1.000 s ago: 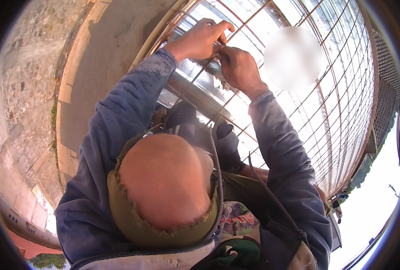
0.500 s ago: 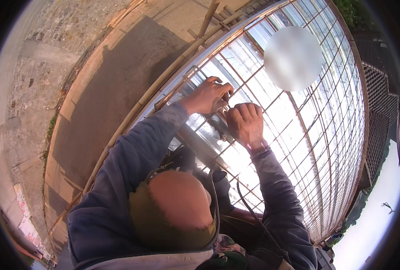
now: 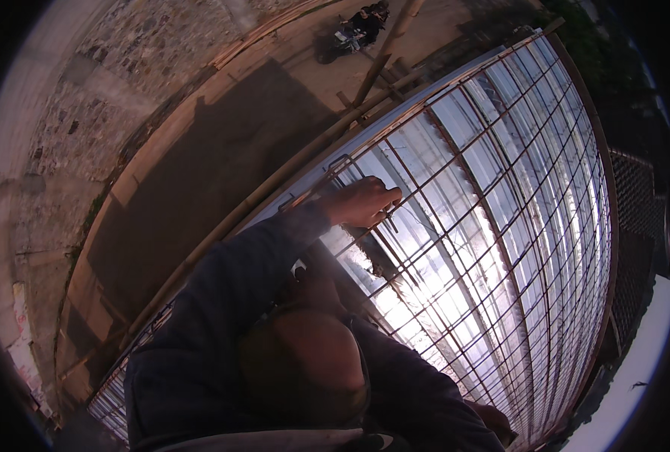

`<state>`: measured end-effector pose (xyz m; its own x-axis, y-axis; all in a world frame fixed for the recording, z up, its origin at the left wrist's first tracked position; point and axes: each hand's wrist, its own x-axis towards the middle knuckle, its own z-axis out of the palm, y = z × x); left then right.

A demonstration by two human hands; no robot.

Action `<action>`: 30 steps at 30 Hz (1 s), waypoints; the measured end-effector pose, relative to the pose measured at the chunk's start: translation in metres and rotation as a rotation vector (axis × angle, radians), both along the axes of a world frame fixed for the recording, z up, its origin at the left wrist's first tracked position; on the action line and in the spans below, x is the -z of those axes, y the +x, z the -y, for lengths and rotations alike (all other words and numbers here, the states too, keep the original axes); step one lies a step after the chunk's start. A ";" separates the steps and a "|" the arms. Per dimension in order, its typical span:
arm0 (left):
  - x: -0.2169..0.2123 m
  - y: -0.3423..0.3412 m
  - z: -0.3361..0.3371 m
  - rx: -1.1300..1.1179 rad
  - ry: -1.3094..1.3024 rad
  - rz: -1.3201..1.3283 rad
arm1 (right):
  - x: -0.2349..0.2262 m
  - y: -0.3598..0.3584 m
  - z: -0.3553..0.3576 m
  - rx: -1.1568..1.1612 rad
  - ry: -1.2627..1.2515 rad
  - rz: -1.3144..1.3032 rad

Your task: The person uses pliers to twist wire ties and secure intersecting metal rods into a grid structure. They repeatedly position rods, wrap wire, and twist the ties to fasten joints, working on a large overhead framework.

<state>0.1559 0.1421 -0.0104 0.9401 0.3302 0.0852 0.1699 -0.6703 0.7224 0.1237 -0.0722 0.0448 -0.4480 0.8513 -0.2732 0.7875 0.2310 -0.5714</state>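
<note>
My left hand [image 3: 361,202] reaches in over a grid of thin steel bars [image 3: 455,160] near its left edge. Its fingers are pinched together at a bar crossing, and a thin wire [image 3: 390,221] shows at the fingertips. Beneath the grid lies shiny, pale metal sheeting [image 3: 493,203] that reflects glare. A dark, ragged gap [image 3: 376,260] shows between the sheets just below this hand. My right hand [image 3: 493,420] is low at the lower right, close to my body and away from the crossing. It is in shadow, and its fingers cannot be made out.
A bamboo pole [image 3: 274,181] runs along the left edge of the grid, with a slanting wooden post [image 3: 384,56] farther up. Beyond lies the shaded ground far below, where a motorcycle [image 3: 342,41] passes a stone wall [image 3: 116,75]. Dark roof tiles [image 3: 632,218] stand at the right.
My right hand has left the bar crossing and dropped back toward my body at the lower right. My left hand stays at the crossing, fingers pinched. A motorcycle has come into view.
</note>
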 end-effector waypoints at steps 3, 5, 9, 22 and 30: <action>-0.005 0.003 0.004 -0.028 0.076 0.023 | -0.006 -0.002 -0.005 -0.059 -0.070 0.002; -0.008 -0.001 0.011 -0.071 0.149 -0.011 | -0.008 -0.008 -0.006 -0.084 -0.098 -0.007; -0.004 -0.010 0.011 -0.159 0.127 0.067 | -0.006 -0.019 -0.006 -0.091 -0.165 -0.019; -0.051 -0.189 0.070 -0.501 -1.099 0.000 | -0.053 0.041 -0.039 1.035 -0.470 -1.030; -0.075 -0.052 0.161 -0.856 -1.081 0.258 | -0.070 0.113 -0.072 0.790 -0.229 -0.800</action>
